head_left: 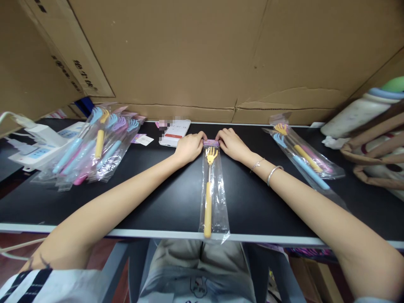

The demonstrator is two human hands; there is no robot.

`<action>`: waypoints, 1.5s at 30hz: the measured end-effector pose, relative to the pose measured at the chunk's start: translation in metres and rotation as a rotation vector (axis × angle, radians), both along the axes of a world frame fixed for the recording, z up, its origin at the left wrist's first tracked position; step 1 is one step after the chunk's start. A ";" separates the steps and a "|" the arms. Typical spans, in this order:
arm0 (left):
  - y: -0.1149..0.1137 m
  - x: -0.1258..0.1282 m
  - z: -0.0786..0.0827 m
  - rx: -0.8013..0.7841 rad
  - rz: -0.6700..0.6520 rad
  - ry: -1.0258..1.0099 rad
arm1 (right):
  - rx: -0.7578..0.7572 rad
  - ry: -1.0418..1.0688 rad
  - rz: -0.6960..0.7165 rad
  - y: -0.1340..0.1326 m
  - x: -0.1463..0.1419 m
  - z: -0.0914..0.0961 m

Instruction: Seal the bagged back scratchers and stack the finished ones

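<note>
We see a yellow back scratcher [207, 206] in a clear bag [222, 210], lying lengthwise at the middle of a black table [151, 198]. Its hand-shaped head points away from the person; its handle runs toward the table's pale front edge, which the bag's lower end overlaps. A purple card [211, 143] spans the bag's far end. We find the left hand [189, 148] at the card's left end and the right hand [232, 144] at its right end, both with fingers curled and tips close against it; whether they pinch or only press, we cannot tell. On the right forearm we note a silver bangle [274, 175]. To the left we observe a pile of bagged scratchers [99, 145] in blue, yellow, purple and pink beside a white power strip [38, 156]; near the left hand lies a phone [176, 131]. To the right we see a smaller group of bagged scratchers [307, 159] and, farther out, a pale bottle [353, 115]. Behind the table we see a cardboard wall [189, 54].
</note>
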State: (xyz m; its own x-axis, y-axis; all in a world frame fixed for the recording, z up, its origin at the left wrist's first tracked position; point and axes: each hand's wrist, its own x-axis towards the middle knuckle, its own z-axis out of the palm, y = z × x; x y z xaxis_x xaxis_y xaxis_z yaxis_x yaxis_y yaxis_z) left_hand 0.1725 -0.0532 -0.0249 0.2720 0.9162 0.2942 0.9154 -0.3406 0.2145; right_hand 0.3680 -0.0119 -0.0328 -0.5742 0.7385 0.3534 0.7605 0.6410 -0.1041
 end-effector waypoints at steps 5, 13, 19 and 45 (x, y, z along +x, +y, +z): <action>0.000 0.000 0.000 -0.008 0.001 -0.003 | -0.005 -0.002 0.008 -0.001 -0.001 0.002; -0.001 0.000 0.001 0.001 0.000 0.006 | 0.001 -0.016 0.002 -0.002 -0.001 0.002; -0.001 0.000 0.001 0.002 0.016 0.019 | 0.014 -0.027 -0.004 -0.003 -0.001 0.003; -0.002 0.000 0.002 0.029 -0.006 0.001 | 0.034 -0.068 -0.009 -0.006 -0.003 0.005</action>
State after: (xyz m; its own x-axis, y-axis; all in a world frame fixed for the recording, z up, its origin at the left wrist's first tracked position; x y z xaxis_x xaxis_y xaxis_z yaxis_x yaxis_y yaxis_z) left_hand 0.1728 -0.0551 -0.0231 0.2780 0.9056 0.3204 0.9133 -0.3525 0.2040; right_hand 0.3654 -0.0176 -0.0275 -0.5911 0.7319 0.3390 0.7708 0.6364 -0.0299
